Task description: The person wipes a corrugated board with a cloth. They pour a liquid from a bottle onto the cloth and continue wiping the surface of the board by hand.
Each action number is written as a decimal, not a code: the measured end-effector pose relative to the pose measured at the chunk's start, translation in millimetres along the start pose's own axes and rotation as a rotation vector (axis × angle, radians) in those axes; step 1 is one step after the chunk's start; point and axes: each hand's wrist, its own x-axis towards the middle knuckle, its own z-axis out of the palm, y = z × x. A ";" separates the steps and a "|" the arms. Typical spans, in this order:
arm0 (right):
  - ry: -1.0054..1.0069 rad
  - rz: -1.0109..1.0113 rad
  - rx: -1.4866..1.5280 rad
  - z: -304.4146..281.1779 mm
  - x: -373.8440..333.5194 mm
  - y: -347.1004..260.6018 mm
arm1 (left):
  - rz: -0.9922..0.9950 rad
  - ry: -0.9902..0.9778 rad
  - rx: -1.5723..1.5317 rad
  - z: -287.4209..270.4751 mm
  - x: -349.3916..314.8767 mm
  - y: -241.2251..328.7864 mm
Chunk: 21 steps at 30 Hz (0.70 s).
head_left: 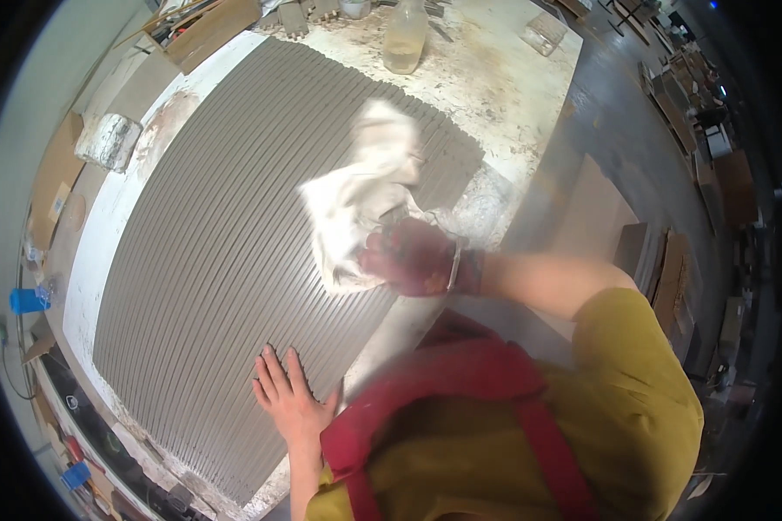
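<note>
A large grey slab (pixel 208 217) with close parallel ridges, looking like wet clay, lies on the white table (pixel 504 95). My right hand (pixel 417 256), in a dark red glove, grips a crumpled white cloth (pixel 347 208) over the slab's right part. The cloth is blurred by motion, and whether it touches the ridges I cannot tell. Bare and with its fingers spread, my left hand (pixel 295 404) rests on the slab near its front edge, holding nothing.
A clear bottle (pixel 406 39) of yellowish liquid stands beyond the slab. Wrapped blocks sit at the left (pixel 109 141) and at the far right corner (pixel 544 33). Small grey pieces (pixel 293 19) lie at the back. A blue object (pixel 30 300) is at the far left.
</note>
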 end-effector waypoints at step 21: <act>0.021 0.130 -0.080 -14.6 6.7 68.5 | -0.004 -0.009 0.032 -1.6 0.9 5.9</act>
